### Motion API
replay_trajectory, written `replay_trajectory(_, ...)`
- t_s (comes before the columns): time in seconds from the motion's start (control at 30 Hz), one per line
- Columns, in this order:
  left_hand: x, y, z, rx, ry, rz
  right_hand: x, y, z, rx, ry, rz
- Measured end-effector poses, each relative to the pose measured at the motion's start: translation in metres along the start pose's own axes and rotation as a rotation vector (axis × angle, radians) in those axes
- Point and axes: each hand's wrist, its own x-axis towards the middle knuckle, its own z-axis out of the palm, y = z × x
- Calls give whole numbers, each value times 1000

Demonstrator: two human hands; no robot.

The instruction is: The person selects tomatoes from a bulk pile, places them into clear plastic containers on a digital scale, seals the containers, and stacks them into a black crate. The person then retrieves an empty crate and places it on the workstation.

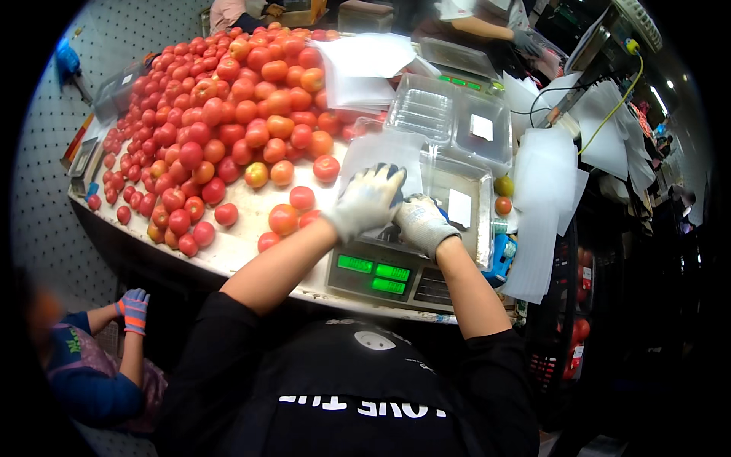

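Both my hands wear white knitted gloves with dark palms. My left hand (371, 200) lies over a translucent white sheet (382, 151) in the left half of a clear plastic container. Close against it, my right hand (424, 224) is at the container's middle, with its fingertips hidden. The clear plastic container (486, 220) rests on a digital scale (371, 277) with green displays, and a white slip (460, 208) lies in its right half. Many red tomatoes (228, 134) are heaped to the left, with several loose ones (284, 219) near my left forearm.
More clear containers (422, 108) and a stack of white sheets (365, 63) lie beyond. Further sheets (534, 211) hang at the right by a blue tape dispenser (502, 260). A co-worker (97, 365) is at lower left; others work across the table. Tomato crates (577, 343) stand right.
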Motion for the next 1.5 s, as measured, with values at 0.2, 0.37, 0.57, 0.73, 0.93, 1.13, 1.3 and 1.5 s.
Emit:
replay_trajectory(0.2, 29, -29, 19, 334, -495, -57, -11, -17, 2, 148, 67, -14)
replay_trajectory(0.37, 30, -43, 43, 125, -389, -11, -10, -34, 19, 144, -46, -29)
replay_trajectory(0.57, -12, -14, 4, -344, 286, 139, 1, -35, 8, 148, -245, 49)
replay_trajectory(0.73, -113, -97, -40, -82, 278, -316, -33, -47, 9, 275, 406, 90)
replay_trajectory(0.93, -190, -149, -53, 30, -195, -459, -11, -133, 36, 983, 184, -171)
replay_trajectory(1.13, -181, -153, -10, 32, -285, -439, 94, -179, 87, 439, 214, 192)
replay_trajectory(1.3, -198, -154, 1, 55, -213, -530, 116, -174, 64, 311, 13, 204)
replay_trajectory(1.5, -241, -142, 5, -24, 45, -595, 87, -184, 70, 79, -127, -50)
